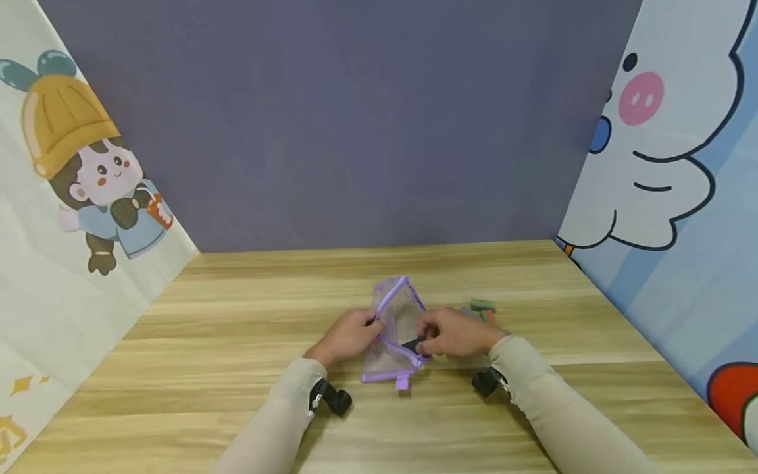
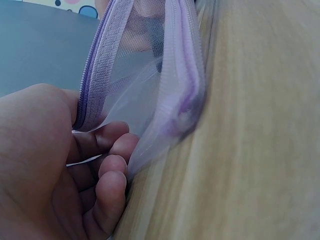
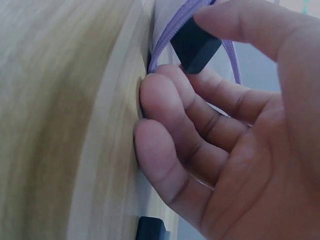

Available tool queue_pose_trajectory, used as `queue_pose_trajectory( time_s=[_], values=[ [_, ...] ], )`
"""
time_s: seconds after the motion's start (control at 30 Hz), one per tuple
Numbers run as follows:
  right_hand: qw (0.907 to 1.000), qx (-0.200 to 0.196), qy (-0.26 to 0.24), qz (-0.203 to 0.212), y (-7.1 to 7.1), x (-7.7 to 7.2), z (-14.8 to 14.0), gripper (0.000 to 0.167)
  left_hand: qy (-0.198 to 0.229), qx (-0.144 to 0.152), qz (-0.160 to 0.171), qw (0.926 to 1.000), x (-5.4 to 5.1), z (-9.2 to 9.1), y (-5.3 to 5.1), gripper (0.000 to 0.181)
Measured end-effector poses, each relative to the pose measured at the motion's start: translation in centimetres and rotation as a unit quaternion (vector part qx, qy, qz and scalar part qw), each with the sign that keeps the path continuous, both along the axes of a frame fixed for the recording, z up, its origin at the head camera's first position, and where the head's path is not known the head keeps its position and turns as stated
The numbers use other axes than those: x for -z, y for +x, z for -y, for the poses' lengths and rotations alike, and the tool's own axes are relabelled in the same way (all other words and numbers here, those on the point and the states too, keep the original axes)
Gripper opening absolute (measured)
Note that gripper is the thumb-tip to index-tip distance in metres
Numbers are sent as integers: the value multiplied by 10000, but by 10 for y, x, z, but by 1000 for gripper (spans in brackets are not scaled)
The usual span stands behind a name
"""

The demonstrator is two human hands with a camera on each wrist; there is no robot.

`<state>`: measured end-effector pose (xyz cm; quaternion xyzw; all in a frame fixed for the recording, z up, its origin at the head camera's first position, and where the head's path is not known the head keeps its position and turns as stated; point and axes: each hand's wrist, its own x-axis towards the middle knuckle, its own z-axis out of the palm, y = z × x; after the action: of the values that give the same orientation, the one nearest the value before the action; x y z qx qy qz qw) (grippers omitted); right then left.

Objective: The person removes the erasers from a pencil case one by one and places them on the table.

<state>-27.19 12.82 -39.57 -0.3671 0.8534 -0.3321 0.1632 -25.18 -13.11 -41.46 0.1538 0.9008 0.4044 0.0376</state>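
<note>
A purple-trimmed mesh zipper pouch (image 1: pixel 386 361) lies on the table, its zipper spread open toward the right. The left hand (image 1: pixel 351 334) pinches one zipper edge of it; in the left wrist view the thumb is at the purple zipper tape (image 2: pixel 95 95) and the other fingers curl by the mesh. At the mouth of the pouch, the right hand (image 1: pixel 454 332) holds a small black block (image 1: pixel 412 344) between thumb and fingers. The right wrist view shows this block (image 3: pixel 196 47) beside the purple zipper, its far end hidden. Other right fingertips are close to the tabletop.
Beyond the right hand lie a green piece (image 1: pixel 483 305), an orange-red piece (image 1: pixel 488 317) and a grey-blue piece (image 1: pixel 470 313), partly hidden. A dark object (image 3: pixel 151 228) of unclear kind shows low in the right wrist view. A grey panel (image 1: pixel 379 131) stands behind the wooden table (image 1: pixel 237 296).
</note>
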Motion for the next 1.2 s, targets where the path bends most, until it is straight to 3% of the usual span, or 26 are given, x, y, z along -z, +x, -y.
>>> queue_pose_trajectory(
  time_s=[0.17, 0.8, 1.2],
  values=[
    [9999, 43, 105, -122, 1, -4, 0, 17, -48, 46, -126, 9999, -3, -1, -1, 30],
    [9993, 146, 167, -309, 2, -3, 1, 19, -47, 28, -117, 9999, 0, -1, -2, 29],
    [9999, 53, 57, -116, 3, -2, 0, 20, -80, 16, -103, 9999, 2, -1, -2, 29]
  ],
)
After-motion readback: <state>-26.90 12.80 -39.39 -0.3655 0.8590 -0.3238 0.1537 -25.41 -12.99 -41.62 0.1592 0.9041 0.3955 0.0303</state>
